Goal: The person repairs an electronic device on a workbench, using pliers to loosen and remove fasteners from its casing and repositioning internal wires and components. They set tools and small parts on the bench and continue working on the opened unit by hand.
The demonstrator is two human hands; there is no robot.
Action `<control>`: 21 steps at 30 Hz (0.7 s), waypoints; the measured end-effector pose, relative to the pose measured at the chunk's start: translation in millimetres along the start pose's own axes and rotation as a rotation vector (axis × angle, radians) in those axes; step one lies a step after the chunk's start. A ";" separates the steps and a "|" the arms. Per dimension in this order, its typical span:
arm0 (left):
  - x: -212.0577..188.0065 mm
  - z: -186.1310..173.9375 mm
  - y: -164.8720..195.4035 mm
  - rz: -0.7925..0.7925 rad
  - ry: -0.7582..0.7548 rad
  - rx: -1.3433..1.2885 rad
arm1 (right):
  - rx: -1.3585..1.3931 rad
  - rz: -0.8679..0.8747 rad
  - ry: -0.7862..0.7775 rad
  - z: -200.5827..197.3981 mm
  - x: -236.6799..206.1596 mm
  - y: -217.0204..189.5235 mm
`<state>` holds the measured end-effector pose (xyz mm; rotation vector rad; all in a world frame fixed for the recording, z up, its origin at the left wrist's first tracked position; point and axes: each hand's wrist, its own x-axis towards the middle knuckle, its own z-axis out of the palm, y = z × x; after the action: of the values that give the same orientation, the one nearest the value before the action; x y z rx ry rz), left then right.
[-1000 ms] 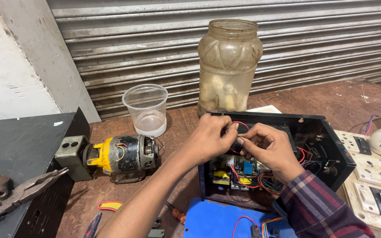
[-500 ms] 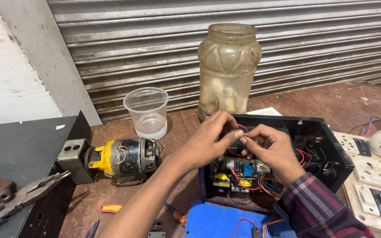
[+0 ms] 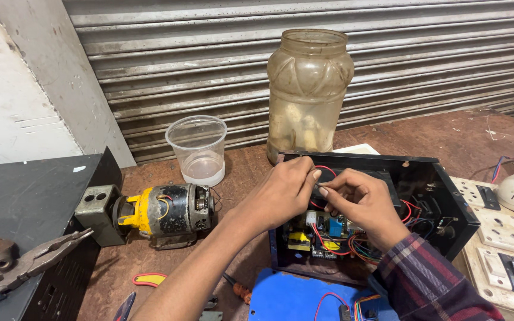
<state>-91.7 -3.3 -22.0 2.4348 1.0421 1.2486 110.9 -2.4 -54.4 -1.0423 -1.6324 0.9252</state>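
An open black metal case sits on the brown bench with a circuit board and red, green and yellow wires inside. My left hand and my right hand meet fingertip to fingertip above the board. Both pinch a thin red wire that loops up out of the case. My right sleeve is plaid.
A yellow and black electric motor lies left of the case. Behind stand a clear plastic cup and a cloudy plastic jar. Pliers rest on a black box at left. A blue panel lies in front, a switchboard at right.
My hands stay together over the case with only small finger movement on the wire. The view has shifted slightly.
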 end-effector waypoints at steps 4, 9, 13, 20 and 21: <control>1.9 3.8 -5.3 0.037 0.045 0.013 | -0.027 -0.031 -0.004 0.8 -0.1 0.1; 4.3 5.3 -3.3 0.022 0.064 0.063 | -0.050 -0.083 0.011 2.5 0.2 2.2; 5.8 1.3 3.7 -0.062 0.035 0.030 | -0.073 -0.077 0.031 3.8 -0.5 2.3; 11.6 1.1 5.3 -0.267 0.047 -0.033 | -0.003 -0.020 0.038 2.3 -2.8 0.8; 11.8 1.4 3.8 -0.243 0.057 -0.041 | -0.007 -0.008 0.041 2.1 -2.9 1.2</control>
<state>-84.1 2.0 -13.7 2.1756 1.2698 1.2499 109.7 -4.9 -56.9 -1.0520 -1.6056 0.8884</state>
